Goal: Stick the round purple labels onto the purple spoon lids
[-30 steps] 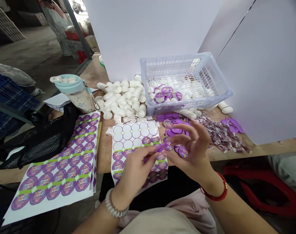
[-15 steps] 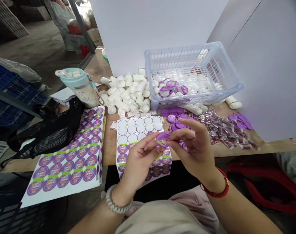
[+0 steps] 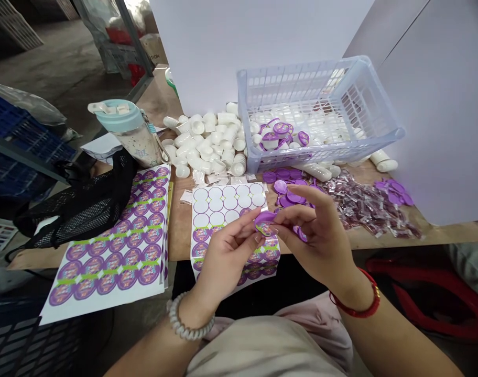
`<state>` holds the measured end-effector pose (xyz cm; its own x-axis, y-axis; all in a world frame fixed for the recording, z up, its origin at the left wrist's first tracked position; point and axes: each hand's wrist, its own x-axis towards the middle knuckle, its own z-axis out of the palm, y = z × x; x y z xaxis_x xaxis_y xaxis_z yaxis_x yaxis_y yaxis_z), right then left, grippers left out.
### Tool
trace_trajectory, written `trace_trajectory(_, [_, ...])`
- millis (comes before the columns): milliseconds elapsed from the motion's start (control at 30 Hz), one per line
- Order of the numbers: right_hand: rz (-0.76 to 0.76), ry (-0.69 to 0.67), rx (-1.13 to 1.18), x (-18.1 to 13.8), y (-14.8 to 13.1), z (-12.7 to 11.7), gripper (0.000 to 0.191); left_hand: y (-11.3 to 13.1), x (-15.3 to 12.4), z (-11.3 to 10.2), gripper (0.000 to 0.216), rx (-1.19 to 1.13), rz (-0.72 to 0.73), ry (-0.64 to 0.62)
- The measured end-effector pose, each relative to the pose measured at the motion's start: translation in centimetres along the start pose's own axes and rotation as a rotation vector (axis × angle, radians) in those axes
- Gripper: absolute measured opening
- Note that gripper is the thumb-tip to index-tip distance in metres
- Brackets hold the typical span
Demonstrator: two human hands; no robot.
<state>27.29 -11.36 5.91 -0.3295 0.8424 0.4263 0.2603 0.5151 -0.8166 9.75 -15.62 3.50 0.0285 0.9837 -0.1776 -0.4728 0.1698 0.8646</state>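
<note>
Head view: one purple lid in hand, sheet partly used

We hold a purple lid point(image 3: 265, 219) above the sticker sheet point(image 3: 216, 203), in front of us. Our left hand point(image 3: 228, 256) pinches it narrowly between thumb and fingers; our right hand point(image 3: 313, 238) grips its edge with thumb and fingertips. Print shows on the lid, but we cannot tell whether it lies flat.

We judge the work partway along: the sheet's upper circles are blank, while printed stickers remain lower down. Purple-topped cups point(image 3: 280, 131) sit in the crate point(image 3: 329, 150). Loose lids point(image 3: 292, 199), heaped white cups point(image 3: 211, 141) and more printed sheets point(image 3: 119, 243) appear to be left.
</note>
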Motion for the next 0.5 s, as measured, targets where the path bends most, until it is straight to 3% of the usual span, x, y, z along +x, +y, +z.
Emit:
trace_trajectory(367, [0.041,0.000,0.041,-0.19,0.01,0.13,0.063,0.06,0.00,0.32,0.039,-0.032,0.025,-0.006])
trace_trajectory(500, [0.003,-0.008,-0.041,-0.27,0.08,0.20,0.063,-0.38,0.66,0.60,0.031,-0.087,0.005,0.022])
